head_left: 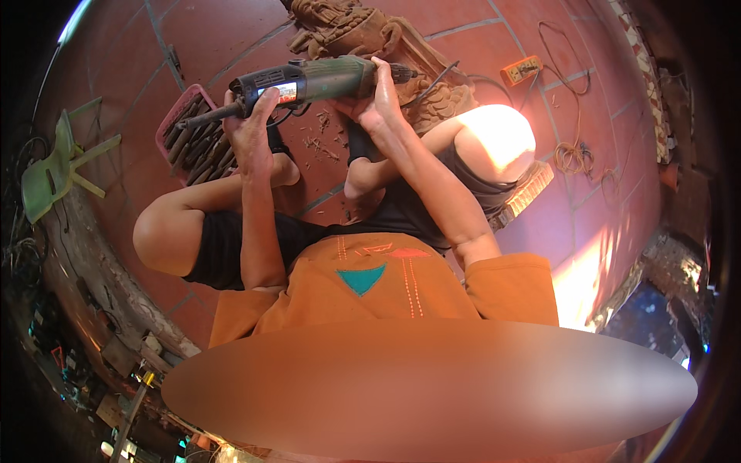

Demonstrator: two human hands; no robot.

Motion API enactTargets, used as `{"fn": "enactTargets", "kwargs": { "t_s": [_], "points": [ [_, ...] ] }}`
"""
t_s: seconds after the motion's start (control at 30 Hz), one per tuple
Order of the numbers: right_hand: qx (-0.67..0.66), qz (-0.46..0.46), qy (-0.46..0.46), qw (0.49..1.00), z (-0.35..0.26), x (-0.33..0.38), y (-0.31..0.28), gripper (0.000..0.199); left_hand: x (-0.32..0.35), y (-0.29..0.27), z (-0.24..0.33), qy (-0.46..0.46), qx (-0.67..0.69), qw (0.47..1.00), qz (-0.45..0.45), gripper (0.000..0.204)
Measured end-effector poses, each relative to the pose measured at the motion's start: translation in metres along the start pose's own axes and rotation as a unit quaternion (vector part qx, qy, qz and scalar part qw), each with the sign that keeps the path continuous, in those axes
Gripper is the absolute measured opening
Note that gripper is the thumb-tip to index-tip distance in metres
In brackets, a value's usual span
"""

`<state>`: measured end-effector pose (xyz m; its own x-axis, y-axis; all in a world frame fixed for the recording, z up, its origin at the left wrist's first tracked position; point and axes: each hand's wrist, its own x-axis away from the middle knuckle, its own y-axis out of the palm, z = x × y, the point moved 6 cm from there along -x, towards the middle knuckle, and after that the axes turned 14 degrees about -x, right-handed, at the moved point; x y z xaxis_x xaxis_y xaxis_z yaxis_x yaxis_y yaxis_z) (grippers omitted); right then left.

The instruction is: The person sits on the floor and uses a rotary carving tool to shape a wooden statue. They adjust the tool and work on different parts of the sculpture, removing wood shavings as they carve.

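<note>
A green and black corded power tool (328,77) lies level across both my hands, above the floor. My left hand (251,131) grips its left end, thumb up over the label, beside a narrow dark shaft (208,117) that points left. Around the right end of the body, near the cord, my right hand (378,108) is closed. Just beyond the tool sits a carved brown wooden piece (421,50), partly hidden by the tool and my right hand. Wood chips (323,145) are scattered on the floor below the tool.
A pink basket (164,143) full of long, narrow hand tools stands by my left knee. Farther left is a green plastic chair (50,174). An orange power strip (522,70) and a coiled orange cord (571,158) lie on the red tiles at right.
</note>
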<state>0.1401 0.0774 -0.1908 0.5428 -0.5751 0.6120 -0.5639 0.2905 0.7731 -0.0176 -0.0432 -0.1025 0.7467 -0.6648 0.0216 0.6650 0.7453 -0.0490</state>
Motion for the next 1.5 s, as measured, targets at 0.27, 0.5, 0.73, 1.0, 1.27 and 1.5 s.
{"fn": "enactTargets", "kwargs": {
  "t_s": [0.27, 0.5, 0.73, 1.0, 1.27, 1.5],
  "points": [
    [0.021, -0.006, 0.002, 1.0, 0.009, -0.014, 0.008, 0.052, 0.0, -0.005, 0.008, 0.029, 0.03, 0.999, 0.033, 0.025],
    [0.039, -0.038, 0.01, 0.998, 0.013, -0.024, 0.016, 0.051, 0.001, -0.011, 0.007, 0.053, 0.012, 0.996, 0.063, 0.026],
    [0.043, -0.046, 0.002, 0.998, 0.016, -0.029, 0.024, 0.053, 0.0, -0.016, 0.005, 0.056, -0.016, 0.997, 0.058, 0.051],
    [0.034, -0.035, 0.015, 0.999, 0.016, -0.026, 0.018, 0.053, 0.005, -0.012, 0.009, 0.051, -0.014, 0.998, 0.038, 0.047],
    [0.02, -0.027, 0.002, 0.999, 0.011, -0.01, 0.009, 0.052, 0.005, -0.01, 0.009, 0.026, 0.011, 0.999, 0.034, 0.028],
    [0.027, -0.019, -0.002, 0.999, 0.008, -0.01, 0.0, 0.053, 0.002, -0.008, 0.003, 0.02, -0.005, 1.0, 0.014, 0.026]
  ]
}}
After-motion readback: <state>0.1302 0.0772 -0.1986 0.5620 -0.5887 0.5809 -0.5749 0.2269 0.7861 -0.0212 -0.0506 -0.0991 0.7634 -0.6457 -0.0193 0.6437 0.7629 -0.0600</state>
